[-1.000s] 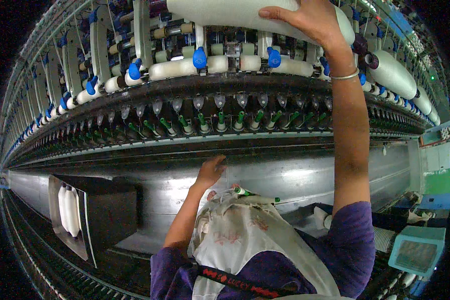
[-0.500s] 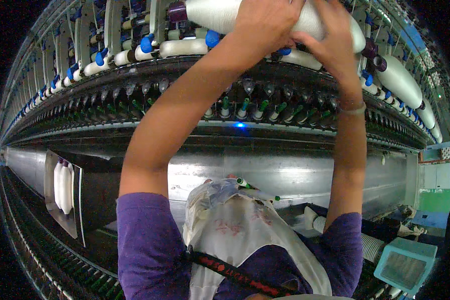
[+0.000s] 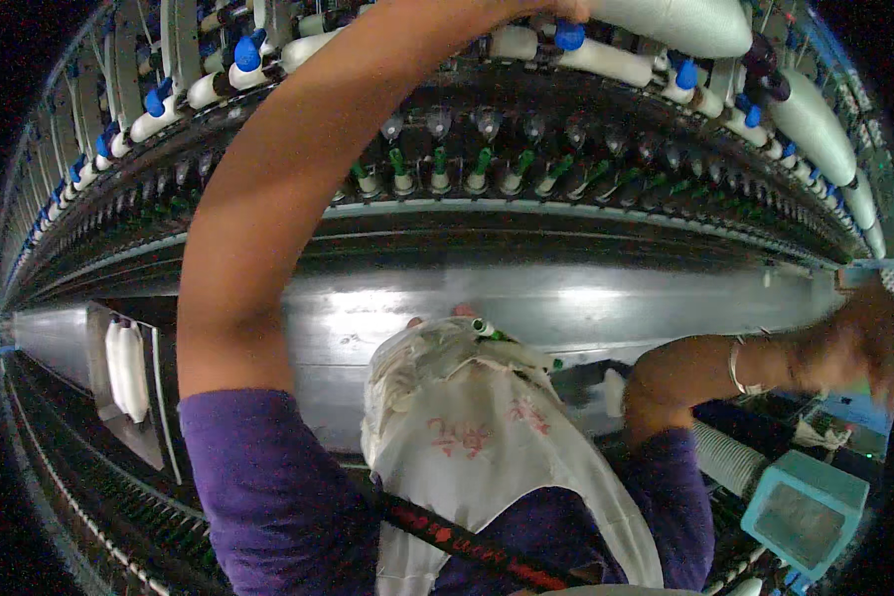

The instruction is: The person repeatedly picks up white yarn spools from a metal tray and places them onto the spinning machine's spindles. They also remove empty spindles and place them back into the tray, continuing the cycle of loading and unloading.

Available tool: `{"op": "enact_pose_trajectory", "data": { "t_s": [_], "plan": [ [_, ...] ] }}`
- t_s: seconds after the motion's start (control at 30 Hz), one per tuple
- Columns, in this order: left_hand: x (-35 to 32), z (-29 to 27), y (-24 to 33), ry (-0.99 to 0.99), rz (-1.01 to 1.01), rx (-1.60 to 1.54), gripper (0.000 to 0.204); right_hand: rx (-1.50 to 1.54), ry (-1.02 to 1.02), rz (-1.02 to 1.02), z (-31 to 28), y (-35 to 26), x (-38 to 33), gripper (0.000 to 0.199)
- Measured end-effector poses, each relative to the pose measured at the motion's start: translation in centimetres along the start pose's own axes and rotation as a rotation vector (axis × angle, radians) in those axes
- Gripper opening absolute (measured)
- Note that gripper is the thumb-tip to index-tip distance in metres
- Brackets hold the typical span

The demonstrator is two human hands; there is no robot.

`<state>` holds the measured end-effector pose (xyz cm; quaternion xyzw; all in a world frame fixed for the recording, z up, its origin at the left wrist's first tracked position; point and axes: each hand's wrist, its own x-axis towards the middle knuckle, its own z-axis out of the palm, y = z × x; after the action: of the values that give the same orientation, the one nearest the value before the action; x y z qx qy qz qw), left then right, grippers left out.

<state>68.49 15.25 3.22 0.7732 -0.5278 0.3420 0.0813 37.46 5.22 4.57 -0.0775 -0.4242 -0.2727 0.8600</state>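
Note:
My left arm reaches up to the top edge, where my left hand (image 3: pixel 564 8) is mostly cut off beside a large white roving bobbin (image 3: pixel 677 24). Whether its fingers grip the bobbin is hidden. Below that hand sit a blue knob (image 3: pixel 568 36) and white rollers (image 3: pixel 606 62) of the spinning frame. Out at the far right is my right hand (image 3: pixel 849 343), blurred by motion, away from the machine's rollers; its fingers and anything in them cannot be made out.
Green-topped spindles (image 3: pixel 482 171) run in a row across the frame. More roving bobbins (image 3: pixel 815 124) hang at the upper right. White bobbins (image 3: pixel 126 368) stand in a metal-sided holder at the left. A light-blue box (image 3: pixel 807 517) with a ribbed hose (image 3: pixel 727 462) is at the lower right.
My right hand has left the large roving bobbin and swung down to the far right. My left hand stays high by the bobbin, now largely out of the picture. The view has shifted.

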Motion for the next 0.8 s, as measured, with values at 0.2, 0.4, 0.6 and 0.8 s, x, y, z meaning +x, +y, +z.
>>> {"op": "enact_pose_trajectory", "data": {
  "t_s": [0.2,0.4,0.6,0.8],
  "plan": [
    [3.3,-1.1,-2.7,-0.035,0.173,-0.09,0.1,-1.273,0.6,-0.086,-13.8,-0.4,-6.5,0.014],
    [4.0,-1.0,-3.5,-0.078,0.271,-0.119,0.107,-2.247,0.106,-0.08,-17.6,6.0,-5.0,0.017],
    [4.3,-1.3,-3.5,-0.141,0.268,-0.133,0.108,-2.514,-0.307,-0.282,-20.7,9.9,-1.2,0.008],
    [5.0,-1.6,-3.4,-0.261,0.248,-0.145,0.105,-2.495,-0.238,-0.301,-22.1,10.0,-1.1,0.008]
  ]
}}
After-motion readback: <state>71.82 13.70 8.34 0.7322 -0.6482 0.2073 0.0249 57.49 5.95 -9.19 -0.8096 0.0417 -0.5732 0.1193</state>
